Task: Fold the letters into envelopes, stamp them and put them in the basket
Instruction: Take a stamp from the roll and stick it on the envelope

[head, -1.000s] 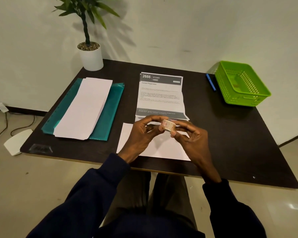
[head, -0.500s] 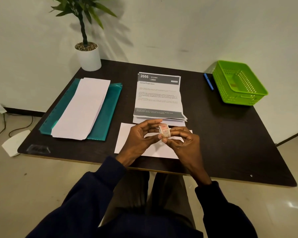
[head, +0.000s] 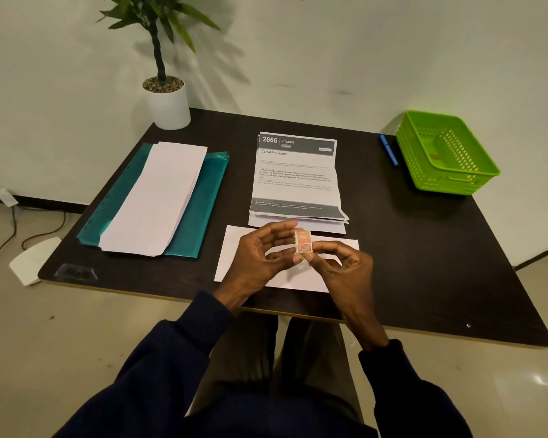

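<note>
Left hand: the left hand (head: 260, 257) hovers above the near middle of the dark desk (head: 424, 248). Its fingers (head: 279, 227) are curled and clamped on the small pink-red paper stamp (head: 303, 241), forefinger on the far edge and thumb on the near edge.
Right hand: the right hand (head: 342, 270) comes in from the right. Its fingertips (head: 325, 247) pinch the near right part of the stamp.
Purpose of grip (judged): one hand steadies the stamp while the other frees it for sticking.
Stamp position: in the air between both hands, directly above the white paper envelope (head: 234, 257); contact with it cannot be told.
Envelope: flat on the desk, long side running left to right, directly under the hands, so the stamp has only a short way down.
Letters: the stack of printed white letters (head: 296, 178) lies just beyond the envelope, creased but unfolded, within reach for the next fold.
Supply: long white blank sheets (head: 159, 197) lie on a teal plastic folder (head: 203, 210) at the left.
Basket: the green perforated plastic basket (head: 450, 181) stands at the far right corner, well apart from the hands; no envelope is visible in it.
Step in hand (judged): stamping.
Risk (judged): a small adhesive stamp may curl or stick to the fingers.
</note>
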